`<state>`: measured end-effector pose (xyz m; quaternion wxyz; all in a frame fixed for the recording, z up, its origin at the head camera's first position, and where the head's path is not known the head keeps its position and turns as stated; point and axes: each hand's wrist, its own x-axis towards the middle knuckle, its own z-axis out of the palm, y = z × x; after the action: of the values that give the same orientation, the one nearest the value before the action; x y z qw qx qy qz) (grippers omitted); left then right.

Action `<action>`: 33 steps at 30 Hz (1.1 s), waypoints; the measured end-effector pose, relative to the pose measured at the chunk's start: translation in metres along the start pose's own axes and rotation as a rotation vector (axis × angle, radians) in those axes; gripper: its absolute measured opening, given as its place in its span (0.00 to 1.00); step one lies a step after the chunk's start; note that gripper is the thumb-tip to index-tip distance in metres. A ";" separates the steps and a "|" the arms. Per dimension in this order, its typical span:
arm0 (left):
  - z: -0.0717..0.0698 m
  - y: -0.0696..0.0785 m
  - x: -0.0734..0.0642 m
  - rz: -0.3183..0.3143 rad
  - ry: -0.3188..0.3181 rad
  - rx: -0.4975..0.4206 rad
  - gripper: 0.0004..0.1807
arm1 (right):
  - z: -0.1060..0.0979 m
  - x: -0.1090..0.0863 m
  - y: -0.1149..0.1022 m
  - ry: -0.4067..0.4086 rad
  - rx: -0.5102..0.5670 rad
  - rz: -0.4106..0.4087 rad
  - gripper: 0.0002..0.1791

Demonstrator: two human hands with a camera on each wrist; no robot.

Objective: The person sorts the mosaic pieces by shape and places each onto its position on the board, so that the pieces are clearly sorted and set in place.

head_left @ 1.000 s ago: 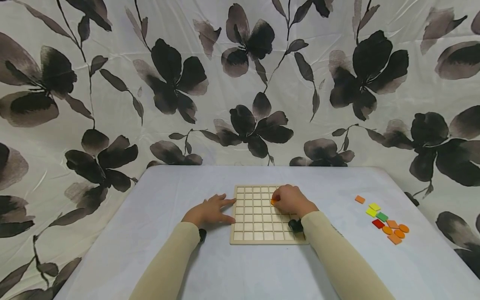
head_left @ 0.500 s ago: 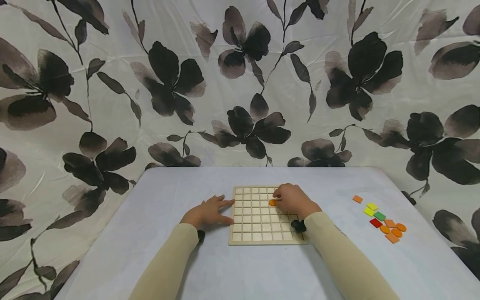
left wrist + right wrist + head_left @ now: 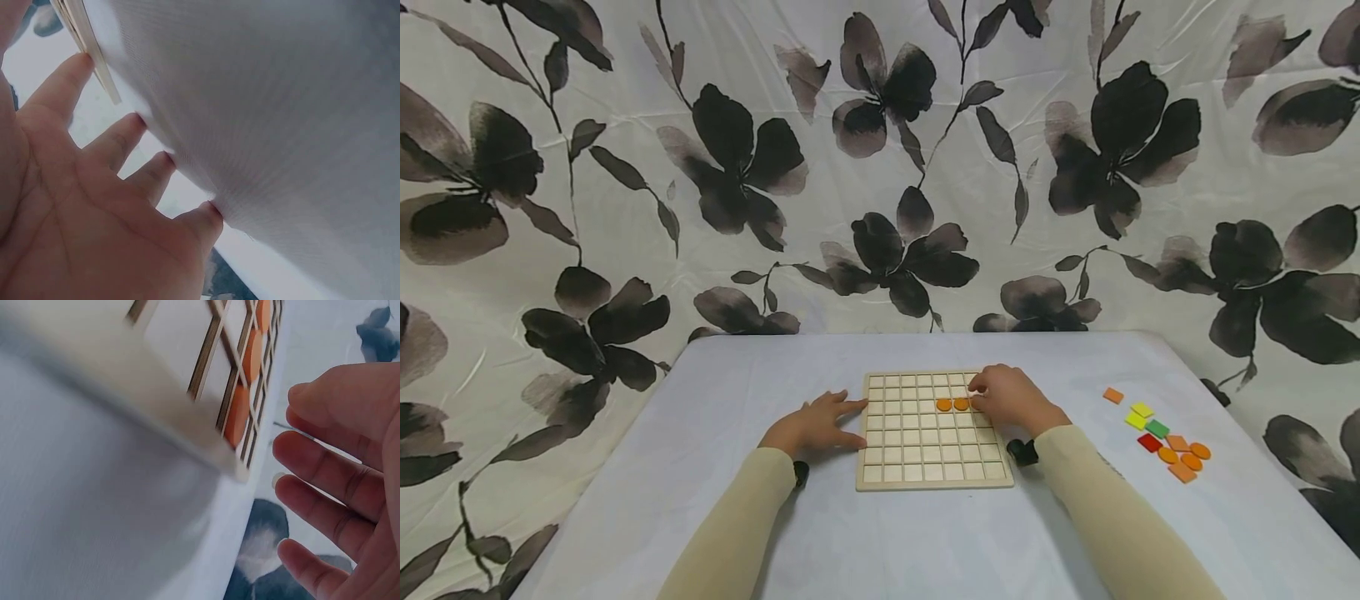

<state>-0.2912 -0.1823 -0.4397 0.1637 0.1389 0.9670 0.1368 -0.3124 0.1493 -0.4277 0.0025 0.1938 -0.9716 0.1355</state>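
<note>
Three orange discs (image 3: 237, 415) formed a left-to-right row on one wooden grid board (image 3: 917, 476); left hand (image 3: 816, 423), grip spread, touched its left edge; right hand (image 3: 1011, 396) hovered, grip apart.

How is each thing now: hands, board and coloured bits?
Wooden grid board: flat, mostly bare
Three orange discs on it: flat, lined up
Left hand: fingers spread, touching the board's edge
Right hand: fingers loosely bent, holding nothing
Red square: lying loose
Green square: lying loose
Yellow squares: lying loose
Other orange pieces: lying loose
</note>
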 end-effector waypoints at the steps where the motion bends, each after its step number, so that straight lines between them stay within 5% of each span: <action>1: 0.000 0.000 0.000 0.000 0.001 0.000 0.44 | -0.001 -0.002 0.002 0.004 0.000 0.001 0.13; 23: 0.001 -0.004 0.001 0.017 -0.003 -0.010 0.44 | -0.026 -0.041 0.042 0.057 -0.040 0.006 0.12; 33: 0.001 -0.004 0.001 0.023 0.002 -0.012 0.44 | -0.031 -0.060 0.055 0.038 -0.024 0.089 0.13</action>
<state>-0.2924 -0.1856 -0.4417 0.1621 0.1489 0.9647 0.1444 -0.2791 0.2292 -0.4160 0.0171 0.1475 -0.9807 0.1274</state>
